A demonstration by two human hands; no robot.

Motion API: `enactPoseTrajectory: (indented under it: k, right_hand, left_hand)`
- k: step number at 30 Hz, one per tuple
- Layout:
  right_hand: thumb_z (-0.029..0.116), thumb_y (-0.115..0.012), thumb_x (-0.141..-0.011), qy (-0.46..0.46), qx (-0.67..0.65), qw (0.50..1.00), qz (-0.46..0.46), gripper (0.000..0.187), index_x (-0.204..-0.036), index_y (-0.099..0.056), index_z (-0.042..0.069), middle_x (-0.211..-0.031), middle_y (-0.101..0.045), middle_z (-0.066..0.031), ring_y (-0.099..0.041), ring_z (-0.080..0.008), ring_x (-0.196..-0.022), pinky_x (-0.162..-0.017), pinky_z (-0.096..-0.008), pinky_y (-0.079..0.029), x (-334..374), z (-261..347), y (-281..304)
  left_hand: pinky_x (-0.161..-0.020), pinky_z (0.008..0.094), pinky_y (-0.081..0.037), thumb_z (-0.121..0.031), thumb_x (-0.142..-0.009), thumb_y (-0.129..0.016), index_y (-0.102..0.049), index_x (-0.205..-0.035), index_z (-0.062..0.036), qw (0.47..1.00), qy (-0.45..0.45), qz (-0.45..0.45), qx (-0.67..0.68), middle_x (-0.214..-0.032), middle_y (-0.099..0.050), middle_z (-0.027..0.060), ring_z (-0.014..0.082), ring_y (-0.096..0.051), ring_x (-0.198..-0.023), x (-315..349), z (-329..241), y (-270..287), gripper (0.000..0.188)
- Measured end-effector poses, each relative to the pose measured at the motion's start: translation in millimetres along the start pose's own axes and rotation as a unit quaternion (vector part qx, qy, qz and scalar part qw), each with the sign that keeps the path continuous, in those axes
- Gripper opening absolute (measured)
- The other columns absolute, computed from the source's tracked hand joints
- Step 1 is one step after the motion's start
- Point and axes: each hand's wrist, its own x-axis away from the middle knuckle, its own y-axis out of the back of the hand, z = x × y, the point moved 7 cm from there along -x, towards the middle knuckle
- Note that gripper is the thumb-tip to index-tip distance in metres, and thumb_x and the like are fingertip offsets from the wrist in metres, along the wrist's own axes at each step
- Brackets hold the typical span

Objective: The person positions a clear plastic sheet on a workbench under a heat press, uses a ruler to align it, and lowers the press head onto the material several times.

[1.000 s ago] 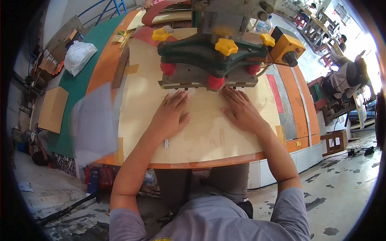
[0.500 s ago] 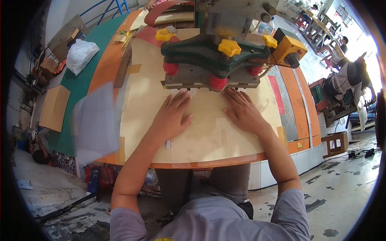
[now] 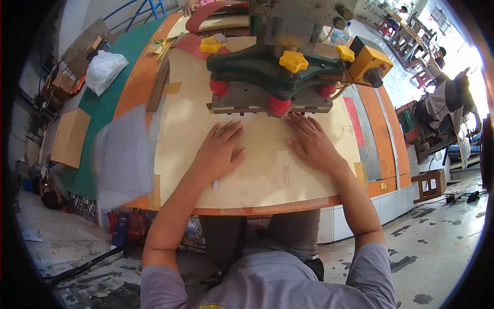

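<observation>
Both my hands lie palm down on a large cream sheet [image 3: 247, 183] that covers the worktable. My left hand [image 3: 218, 149] has its fingers stretched forward, the tips just short of the metal plate [image 3: 272, 103] of a press. To the right, my right hand [image 3: 314, 144] rests in the same way, fingers extended toward that plate. Above the plate sits the press's dark green head [image 3: 272, 69], with yellow star knobs [image 3: 293, 60] and red round mounts [image 3: 279, 105]. Whether anything thin lies under my fingertips, I cannot tell.
Left of the sheet is a stack of translucent plastic sheets [image 3: 123, 159]. Beyond it are a cardboard box [image 3: 71, 138] and a white plastic bag [image 3: 105, 72] on a green surface. A yellow control box [image 3: 369, 63] hangs at the press's right. Another person's hand [image 3: 190, 6] shows at the far edge.
My hands stay nearly in place, with only a very slight shift. The other person's hand at the far edge has moved a little.
</observation>
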Motion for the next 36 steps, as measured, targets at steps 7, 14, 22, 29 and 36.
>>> enactPoseTrajectory:
  k: [7, 14, 22, 29, 36]
  right_hand:
    - [0.029, -0.054, -0.105, 0.012, -0.068, 0.997, 0.042, 0.049, -0.144, -0.055, 0.0, -0.155, -0.051, -0.0167, -0.042, -0.0341, -0.147, -0.124, -0.0473, -0.031, 21.3, 11.1, 24.9]
    - [0.026, -0.054, -0.104, -0.082, -0.093, 0.992, 0.008, 0.043, -0.14, -0.06, 0.002, -0.15, -0.056, -0.015, -0.045, -0.034, -0.145, -0.122, -0.0472, -0.033, 103.5, 12.4, 48.8]
    - [0.028, -0.047, -0.107, -0.219, -0.012, 0.952, -0.213, 0.042, -0.136, -0.064, 0.001, -0.143, -0.063, -0.0135, -0.05, -0.035, -0.143, -0.122, -0.0503, -0.027, 200.4, -4.1, 41.6]
    - [0.039, -0.027, -0.111, -0.225, 0.112, 0.893, -0.373, 0.057, -0.129, -0.068, 0.003, -0.135, -0.07, -0.0103, -0.053, -0.0341, -0.138, -0.116, -0.0457, -0.031, 223.7, -4.5, 3.5]
    - [0.039, -0.025, -0.111, -0.219, 0.117, 0.876, -0.413, 0.058, -0.124, -0.068, 0.002, -0.131, -0.07, -0.0121, -0.055, -0.035, -0.133, -0.115, -0.0455, -0.034, 226.4, -4.9, -0.8]
  left_hand:
    - [-0.123, 0.0499, -0.035, -0.031, -0.099, -0.064, -0.06, -0.139, 0.0, 0.999, -0.032, -0.02, 0.013, -0.152, -0.054, 0.0142, 0.0308, -0.049, -0.142, 8.9, -6.8, 20.5, 0.051]
    - [-0.116, 0.052, -0.041, -0.019, -0.094, -0.065, -0.062, -0.136, -0.0008, 0.987, 0.024, -0.112, 0.116, -0.142, -0.063, 0.0146, 0.0358, -0.057, -0.133, 93.8, -7.9, 54.3, 0.046]
    - [-0.121, 0.0599, -0.027, -0.027, -0.102, -0.049, -0.057, -0.142, -0.0022, 0.94, 0.214, -0.266, -0.005, -0.151, -0.056, 0.0178, 0.0403, -0.049, -0.142, 214.7, 0.8, 24.6, 0.048]
    - [-0.12, 0.0663, -0.018, -0.044, -0.108, -0.031, -0.051, -0.144, -0.0051, 0.891, 0.223, -0.378, -0.121, -0.158, -0.042, 0.0257, 0.0479, -0.033, -0.148, 235.4, 12.6, -32.1, 0.057]
    - [-0.119, 0.0672, -0.017, -0.049, -0.106, -0.029, -0.05, -0.137, -0.0065, 0.863, 0.188, -0.452, -0.121, -0.156, -0.039, 0.0271, 0.0471, -0.03, -0.148, 235.7, 14.1, -33.6, 0.057]
